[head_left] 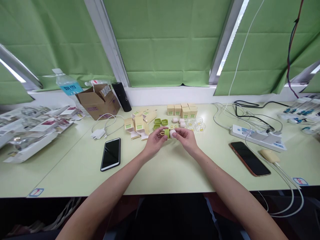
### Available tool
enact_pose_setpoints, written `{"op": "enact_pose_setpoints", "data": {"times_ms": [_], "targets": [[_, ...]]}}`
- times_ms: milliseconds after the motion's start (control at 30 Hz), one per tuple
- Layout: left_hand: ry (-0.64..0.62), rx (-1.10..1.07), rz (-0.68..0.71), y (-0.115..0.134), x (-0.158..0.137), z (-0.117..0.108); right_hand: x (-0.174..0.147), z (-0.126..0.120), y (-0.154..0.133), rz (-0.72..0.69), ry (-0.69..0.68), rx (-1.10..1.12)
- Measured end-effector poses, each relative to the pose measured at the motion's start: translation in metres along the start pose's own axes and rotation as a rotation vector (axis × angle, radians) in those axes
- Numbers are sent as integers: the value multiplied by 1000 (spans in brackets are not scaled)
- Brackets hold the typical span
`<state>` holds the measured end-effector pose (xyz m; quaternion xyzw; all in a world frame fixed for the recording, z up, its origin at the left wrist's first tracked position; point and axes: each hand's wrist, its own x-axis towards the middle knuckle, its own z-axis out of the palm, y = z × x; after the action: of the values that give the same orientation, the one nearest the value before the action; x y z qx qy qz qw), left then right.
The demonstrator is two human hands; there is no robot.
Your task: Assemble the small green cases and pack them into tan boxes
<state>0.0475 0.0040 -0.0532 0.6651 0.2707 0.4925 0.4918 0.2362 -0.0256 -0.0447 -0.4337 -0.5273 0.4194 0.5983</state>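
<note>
My left hand (155,140) is closed around a small green sleeve (167,133) with a beige loop (162,133) at its left end. From the other side, my right hand (186,138) grips a small whitish-pink cap-like piece (172,134) against the sleeve; whether the two are joined I cannot tell. Just beyond my hands lie several green square rings (164,122) and several pale pink pieces (182,124). Clear plastic cups (200,127) sit to their right. Small beige boxes (185,112) stand behind, and opened cartons (139,126) lie to the left.
A phone (110,154) and a white charger (98,133) lie at left, before a cardboard box (98,103) and a black bottle (122,96). At right are another phone (249,158), a power strip (257,137) and tangled cables. White trays (37,140) fill the far left.
</note>
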Motion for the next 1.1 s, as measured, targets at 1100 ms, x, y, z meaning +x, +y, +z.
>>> {"op": "enact_pose_setpoints", "data": {"times_ms": [1100], "targets": [[90,126,-9,0,-2,4,0,0,-6,42,-34,28]]}}
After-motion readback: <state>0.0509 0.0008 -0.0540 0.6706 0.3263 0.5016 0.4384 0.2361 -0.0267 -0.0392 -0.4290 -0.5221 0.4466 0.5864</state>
